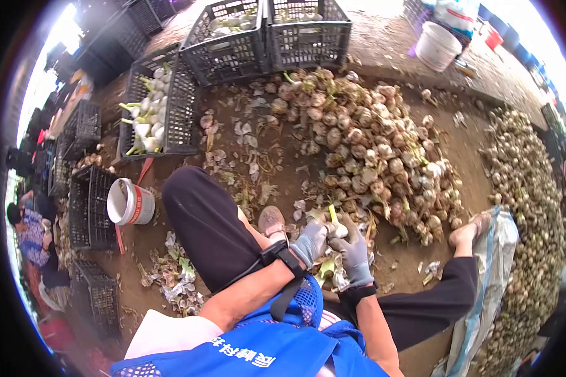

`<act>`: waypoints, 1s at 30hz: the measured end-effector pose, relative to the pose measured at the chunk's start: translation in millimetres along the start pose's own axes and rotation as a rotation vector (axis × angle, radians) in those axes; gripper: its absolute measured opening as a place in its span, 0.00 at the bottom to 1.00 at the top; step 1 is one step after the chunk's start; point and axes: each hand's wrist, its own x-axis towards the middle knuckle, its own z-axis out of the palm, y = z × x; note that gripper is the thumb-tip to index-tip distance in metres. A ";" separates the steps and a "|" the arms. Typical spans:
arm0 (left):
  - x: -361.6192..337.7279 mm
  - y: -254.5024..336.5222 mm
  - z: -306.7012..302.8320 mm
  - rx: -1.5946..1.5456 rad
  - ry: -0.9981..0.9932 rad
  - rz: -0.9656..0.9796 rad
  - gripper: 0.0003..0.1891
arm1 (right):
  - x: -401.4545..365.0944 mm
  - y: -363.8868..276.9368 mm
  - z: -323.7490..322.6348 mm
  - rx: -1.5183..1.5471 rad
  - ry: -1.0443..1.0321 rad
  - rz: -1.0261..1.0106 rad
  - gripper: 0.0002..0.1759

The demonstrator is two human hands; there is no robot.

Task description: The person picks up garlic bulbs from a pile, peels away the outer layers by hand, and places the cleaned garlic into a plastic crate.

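The white garlic bulb sat between the two gloved hands, its green stem pointing up, near the heap of brown bulbs. The left hand was curled in against one side; the right hand had its fingers bent round the other — whether either hid a blade could not be told. Good handling seemed to want a light, steady pinch — fingertips low, stem clear, loose skin dropped away from the crate.
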 end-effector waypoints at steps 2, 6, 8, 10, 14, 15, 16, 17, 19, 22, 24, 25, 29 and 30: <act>3.2 -2.9 -5.5 0.004 0.091 -0.028 0.13 | 10.8 11.9 0.2 0.218 -0.018 0.148 0.32; 21.0 -17.4 -47.1 0.078 0.158 0.028 0.11 | 28.2 34.0 -1.2 0.125 -0.176 0.164 0.17; 21.4 -7.2 -50.7 0.135 0.317 0.132 0.11 | 61.9 44.6 7.8 0.068 -0.161 0.117 0.13; 20.1 5.6 -48.8 0.135 0.482 0.169 0.11 | 116.0 -15.6 38.4 0.360 -0.135 0.186 0.13; 25.7 -5.3 -43.7 -0.066 0.524 0.132 0.07 | 143.5 -179.6 85.7 0.332 -0.244 -0.320 0.33; 17.7 7.8 -25.8 -0.047 0.547 0.057 0.07 | 157.6 -180.8 78.2 0.144 -0.192 -0.472 0.32; 18.0 7.8 -23.5 -0.052 0.547 0.051 0.07 | 171.4 -174.9 60.6 -0.221 0.034 -0.503 0.30; 17.9 6.3 -22.8 0.004 0.468 0.057 0.07 | 182.4 -165.1 37.0 -0.588 0.257 -0.523 0.28; 20.4 1.4 -22.4 0.048 0.398 0.064 0.07 | 190.9 -148.8 -12.0 -1.158 0.464 -0.178 0.22; 20.1 0.5 -20.5 0.108 0.355 -0.098 0.11 | 218.6 -68.6 -81.9 -1.421 0.414 -0.226 0.21; 20.7 -0.1 -18.4 0.065 0.327 -0.111 0.09 | 227.2 -47.8 -113.9 -1.229 0.314 -0.323 0.19; 22.1 3.1 -17.9 0.018 0.302 -0.105 0.07 | 226.5 -50.1 -116.9 -1.035 0.404 -0.231 0.18; 25.8 0.4 -9.9 0.061 0.219 0.098 0.09 | 138.9 -84.9 -90.9 -0.101 0.300 -0.030 0.18; 20.8 8.0 0.2 0.082 0.159 0.092 0.12 | 100.9 -94.5 -73.8 0.052 0.229 0.073 0.17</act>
